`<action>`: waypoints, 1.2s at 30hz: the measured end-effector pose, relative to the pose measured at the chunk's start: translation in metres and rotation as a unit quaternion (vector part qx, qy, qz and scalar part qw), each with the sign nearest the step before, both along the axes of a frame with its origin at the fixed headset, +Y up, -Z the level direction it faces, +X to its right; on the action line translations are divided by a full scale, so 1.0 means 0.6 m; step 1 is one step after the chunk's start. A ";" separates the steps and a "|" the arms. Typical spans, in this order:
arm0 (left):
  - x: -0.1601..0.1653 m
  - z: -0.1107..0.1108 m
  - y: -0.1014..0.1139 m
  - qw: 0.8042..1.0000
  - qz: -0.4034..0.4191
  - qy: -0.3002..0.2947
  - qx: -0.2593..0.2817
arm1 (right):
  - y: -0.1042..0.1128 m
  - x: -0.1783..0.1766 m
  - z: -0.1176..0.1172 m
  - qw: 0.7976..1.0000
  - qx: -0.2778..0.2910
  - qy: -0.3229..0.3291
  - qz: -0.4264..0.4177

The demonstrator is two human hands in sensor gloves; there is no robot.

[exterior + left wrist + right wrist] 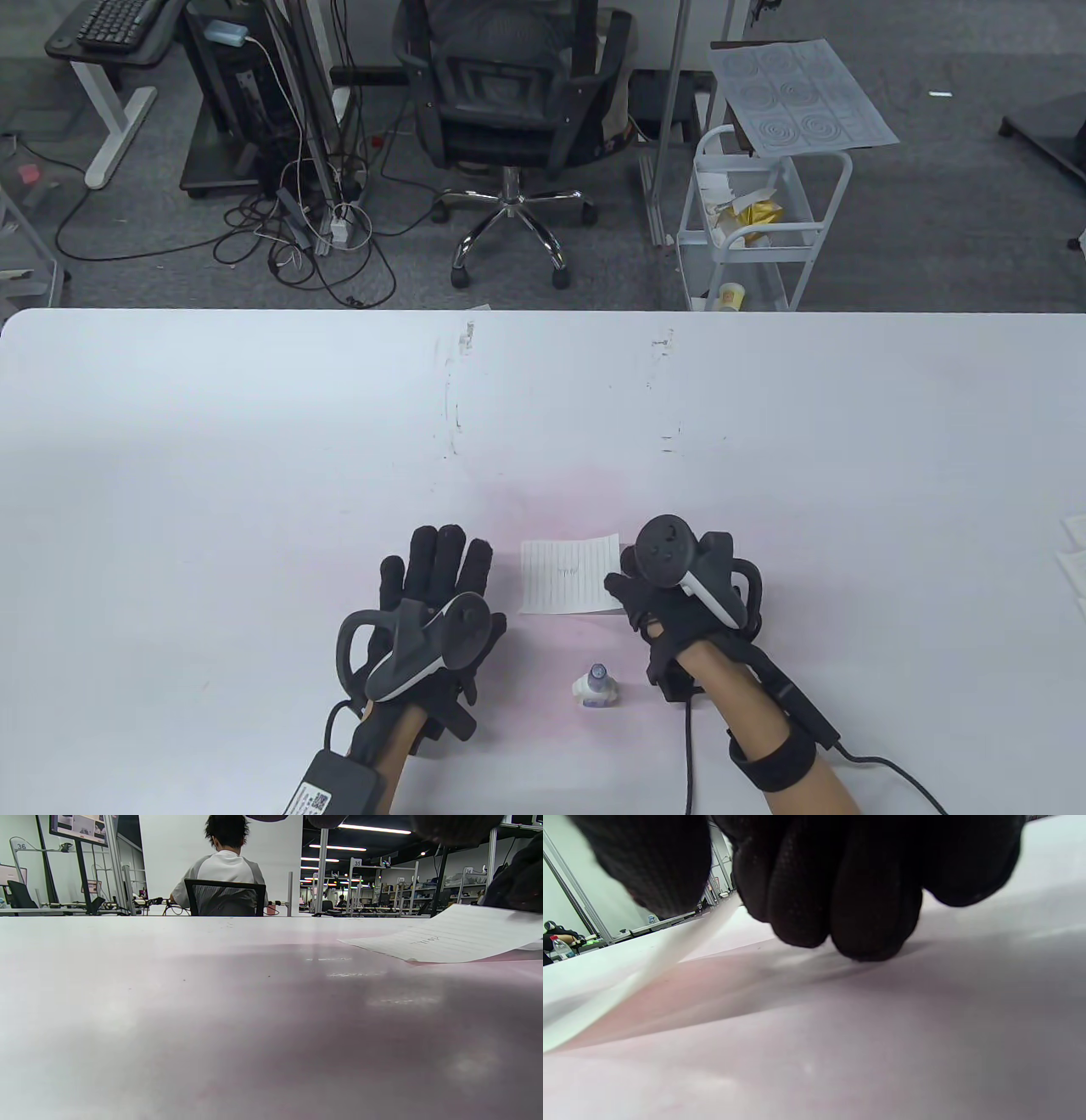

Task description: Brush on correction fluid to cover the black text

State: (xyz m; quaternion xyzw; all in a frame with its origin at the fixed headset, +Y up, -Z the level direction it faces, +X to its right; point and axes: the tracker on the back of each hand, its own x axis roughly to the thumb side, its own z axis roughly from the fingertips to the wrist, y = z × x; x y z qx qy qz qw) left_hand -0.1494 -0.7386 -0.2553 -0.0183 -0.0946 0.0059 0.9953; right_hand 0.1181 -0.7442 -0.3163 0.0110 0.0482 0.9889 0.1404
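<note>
1. The bottle [596,686] of correction fluid lies nearest the front edge of the worktop [212,441], between the two wrists. It looks tipped, with its purple cap toward 12 o'clock, though it is too small to be sure of the tilt.
2. The left hand [433,611] is at about 10 o'clock from the bottle, well apart from it. It lies flat on the worktop, fingers spread wide and pointing to 12 o'clock, holding nothing.
3. The right hand [657,594] is at about 1 o'clock from the bottle, near it but not touching. Its fingers [840,887] are curled down close together, tips at the worktop by the right edge of the paper [570,575]. Whether they pinch the paper I cannot tell.
4. The paper is a lined sheet between the hands, at 12 o'clock from the bottle, long axis running 9 to 3 o'clock. A short dark word [425,941] sits near its middle; its near-left corner lifts slightly in the left wrist view.
5. Beyond the worktop stand an office chair [509,110] and a white cart [759,221].
</note>
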 end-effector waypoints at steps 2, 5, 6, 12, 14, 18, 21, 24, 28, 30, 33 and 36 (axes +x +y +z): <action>0.000 0.000 0.000 1.000 0.000 0.000 0.001 | 0.005 -0.002 0.004 0.999 0.020 0.003 0.025; 0.000 0.000 0.000 1.000 0.002 -0.001 0.002 | 0.011 0.000 0.009 0.998 0.044 0.000 0.036; 0.000 0.000 0.000 1.000 0.003 -0.001 0.002 | 0.016 0.002 0.012 0.998 0.059 0.002 0.035; -0.002 0.000 0.001 1.000 0.010 -0.002 0.005 | 0.044 0.019 0.039 0.990 0.141 0.022 0.022; -0.003 0.000 0.000 1.000 0.012 -0.002 0.006 | 0.049 0.028 0.052 0.985 0.166 0.041 0.024; -0.002 -0.001 -0.001 1.000 0.013 -0.002 0.005 | 0.051 0.049 0.074 0.981 0.181 0.060 0.045; -0.001 -0.001 -0.003 1.000 0.011 -0.005 0.003 | 0.049 0.061 0.085 0.979 0.182 0.071 0.056; 0.001 -0.001 -0.006 1.000 0.010 -0.006 0.000 | 0.047 0.070 0.096 0.979 0.172 0.098 0.049; 0.003 -0.001 -0.007 1.000 0.007 -0.008 -0.002 | 0.058 0.063 0.101 0.973 0.152 0.171 0.008; 0.003 -0.001 -0.008 1.000 0.006 -0.007 -0.005 | 0.063 0.058 0.106 0.969 0.139 0.201 -0.017; 0.004 -0.001 -0.007 1.000 0.006 -0.007 -0.007 | 0.071 0.051 0.113 0.959 0.118 0.251 -0.059; 0.005 -0.001 -0.007 1.000 0.005 -0.008 -0.007 | 0.077 0.039 0.122 0.946 0.099 0.291 -0.105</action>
